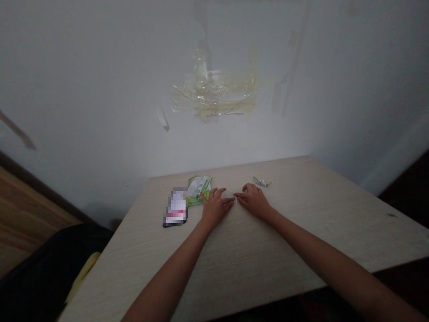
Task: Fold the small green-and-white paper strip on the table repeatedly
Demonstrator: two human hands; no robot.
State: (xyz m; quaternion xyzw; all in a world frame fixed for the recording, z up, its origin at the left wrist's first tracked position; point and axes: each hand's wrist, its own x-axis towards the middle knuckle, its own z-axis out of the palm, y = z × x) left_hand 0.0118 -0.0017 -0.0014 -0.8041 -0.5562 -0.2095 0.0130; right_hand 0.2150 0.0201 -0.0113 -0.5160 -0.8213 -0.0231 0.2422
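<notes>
A tiny whitish scrap [235, 200] sits between the fingertips of the left hand [215, 207] and right hand [256, 202] on the wood-grained worktop [248, 264]; whether either grip pinches it, I cannot tell. From it, a crinkled green packet [198, 187] lies toward ten o'clock, a twisted wrapper [261, 181] at two.

Beneath the fingers [228, 200] spreads a pale wood-grained table [254, 268]. Beyond them rises a whitish wall [100, 89], shiny, yellowed tape [221, 107] stuck on it above the fingers. Well left of them, past the table's edge, are brown wood [30, 205] and black cloth [56, 255]. The light is dim.
</notes>
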